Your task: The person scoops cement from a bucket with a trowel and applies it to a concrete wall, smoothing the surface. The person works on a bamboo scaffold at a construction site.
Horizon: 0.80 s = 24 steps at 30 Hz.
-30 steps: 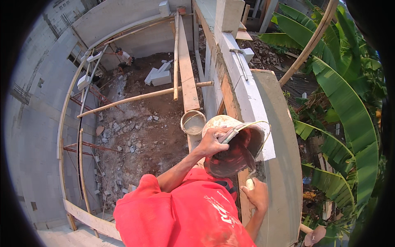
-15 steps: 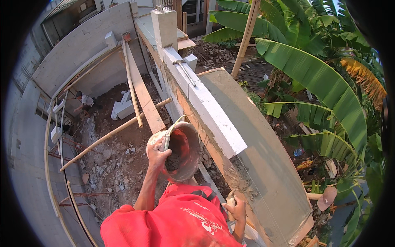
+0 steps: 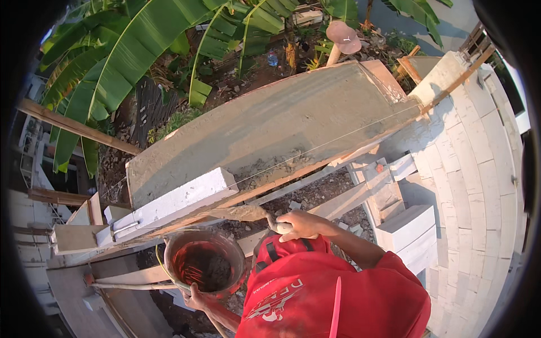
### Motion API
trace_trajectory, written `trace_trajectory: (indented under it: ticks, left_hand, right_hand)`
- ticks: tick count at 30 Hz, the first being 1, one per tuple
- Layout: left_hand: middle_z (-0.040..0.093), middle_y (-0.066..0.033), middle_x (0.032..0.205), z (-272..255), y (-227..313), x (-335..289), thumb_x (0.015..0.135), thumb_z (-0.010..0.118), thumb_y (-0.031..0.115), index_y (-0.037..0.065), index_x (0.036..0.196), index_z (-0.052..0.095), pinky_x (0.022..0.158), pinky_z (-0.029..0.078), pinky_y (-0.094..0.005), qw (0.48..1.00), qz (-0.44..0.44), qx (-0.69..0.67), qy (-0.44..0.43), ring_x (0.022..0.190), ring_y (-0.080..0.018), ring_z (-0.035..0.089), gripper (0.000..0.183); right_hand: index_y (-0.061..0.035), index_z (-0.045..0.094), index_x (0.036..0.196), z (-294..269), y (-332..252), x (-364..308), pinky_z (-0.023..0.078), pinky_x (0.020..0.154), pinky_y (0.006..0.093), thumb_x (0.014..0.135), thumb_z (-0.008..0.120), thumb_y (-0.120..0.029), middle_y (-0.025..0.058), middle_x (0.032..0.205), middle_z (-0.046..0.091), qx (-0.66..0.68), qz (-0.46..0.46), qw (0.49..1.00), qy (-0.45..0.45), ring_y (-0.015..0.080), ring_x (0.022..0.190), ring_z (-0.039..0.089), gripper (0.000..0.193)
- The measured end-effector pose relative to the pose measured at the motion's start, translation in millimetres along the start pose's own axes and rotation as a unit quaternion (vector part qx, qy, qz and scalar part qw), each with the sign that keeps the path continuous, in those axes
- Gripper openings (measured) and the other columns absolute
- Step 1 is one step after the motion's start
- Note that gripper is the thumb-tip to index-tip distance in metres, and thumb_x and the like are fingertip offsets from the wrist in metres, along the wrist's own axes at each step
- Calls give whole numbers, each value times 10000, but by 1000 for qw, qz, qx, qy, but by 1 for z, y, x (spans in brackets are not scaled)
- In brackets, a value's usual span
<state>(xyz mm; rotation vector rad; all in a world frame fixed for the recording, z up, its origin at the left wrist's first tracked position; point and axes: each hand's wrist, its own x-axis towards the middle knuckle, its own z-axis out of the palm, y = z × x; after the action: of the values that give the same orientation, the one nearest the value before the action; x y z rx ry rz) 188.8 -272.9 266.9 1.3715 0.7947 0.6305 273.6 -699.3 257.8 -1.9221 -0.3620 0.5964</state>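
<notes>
My left hand (image 3: 197, 298) is closed on the rim of a round bucket (image 3: 236, 248), which hangs low at my left side. Dark wet mortar (image 3: 213, 270) lies inside it. In front of me, my right hand (image 3: 300, 224) grips the handle of a trowel (image 3: 242, 212). The trowel's mortar-smeared blade points left, between the bucket and the wall top. Beyond it, a long white block (image 3: 180, 198) lies along the near edge of a broad grey slab (image 3: 293, 132). Rough mortar (image 3: 265, 169) is spread to the right of the block's end.
A string line (image 3: 349, 133) runs above the slab's near edge. A hammer-like tool (image 3: 125, 226) lies on the block. White blocks (image 3: 408, 231) are stacked at right before a block wall (image 3: 473, 180). Banana leaves (image 3: 141, 50) and a cap on a post (image 3: 344, 38) stand beyond.
My view has swung to the right, bringing the slab across the front. The trowel has come up into plain view and points left. The bucket stays in my left hand.
</notes>
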Motion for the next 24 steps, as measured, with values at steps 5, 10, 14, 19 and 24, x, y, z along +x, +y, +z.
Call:
trace_trajectory:
  ticks: [5, 10, 14, 19, 24]
  left_hand:
    - [639, -162, 1228, 5, -8, 31, 699, 650, 2, -86, 1322, 595, 973, 487, -426, 998, -32, 18, -43, 1055, -294, 622, 631]
    - [637, -161, 1189, 8, 5, 39, 747, 664, 46, -68, 1268, 602, 916, 503, -464, 990, -63, -62, -106, 1048, -312, 624, 537]
    - [639, -155, 1199, 24, 19, 34, 747, 658, 42, -62, 1271, 611, 937, 499, -442, 980, -75, -110, -149, 1057, -300, 620, 537]
    - [674, -135, 1141, 76, 54, 8, 751, 616, -30, -89, 1261, 617, 948, 503, -371, 958, -49, -83, -270, 1005, -248, 645, 514]
    - [689, -110, 1052, 146, 103, -34, 736, 600, -39, -97, 1222, 628, 883, 505, -320, 959, -35, -26, -281, 936, -202, 661, 490]
  right_hand:
    - [34, 642, 966, 38, -50, 68, 522, 720, 488, 776, 813, -356, 241, 807, 679, -89, -106, 988, -62, 433, 844, 683, 466]
    - [60, 565, 1162, 64, -63, 91, 544, 787, 486, 822, 778, -293, 241, 990, 687, -118, -19, 992, -32, 421, 944, 687, 533]
    - [63, 518, 1251, 49, -40, 69, 551, 826, 477, 871, 749, -289, 236, 1117, 664, -96, -7, 995, -16, 421, 987, 679, 567]
    - [60, 525, 1268, 9, -60, 50, 533, 889, 461, 915, 719, -354, 217, 1173, 633, -110, -55, 981, 153, 395, 1060, 643, 577]
    - [26, 550, 1293, -47, -122, 53, 511, 964, 471, 955, 674, -387, 188, 1239, 585, -141, -163, 937, 277, 379, 1159, 589, 548]
